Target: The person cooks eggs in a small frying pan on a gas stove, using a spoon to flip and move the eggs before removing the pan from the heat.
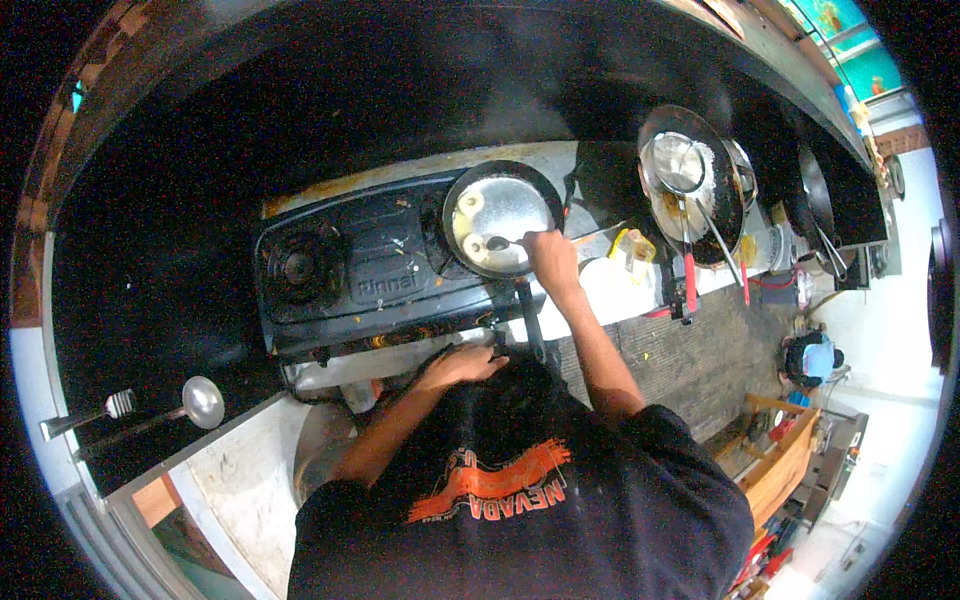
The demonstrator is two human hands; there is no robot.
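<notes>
A dark round frying pan [525, 217] sits on the right burner of a black Rinnai gas stove [360, 262]. Two pale ring-shaped pieces of food, an upper one [470, 202] and a lower one [475, 246], lie at the pan's left side in shiny liquid. My right hand [553, 259] reaches over the near right rim and grips a spoon [498, 243], its bowl beside the lower ring. The pan's dark handle [529, 311] points towards me. My left hand [466, 364] is by the stove's front edge, close to my shirt; whether it touches anything is unclear.
The left burner [298, 264] bears no pan. Right of the stove are a white round object [604, 289], a yellow-edged plastic bag [632, 255] and a wok [712, 217] holding red-handled strainers [679, 161]. A ladle [203, 403] and fork [118, 405] lie left. A person [810, 360] crouches farther off.
</notes>
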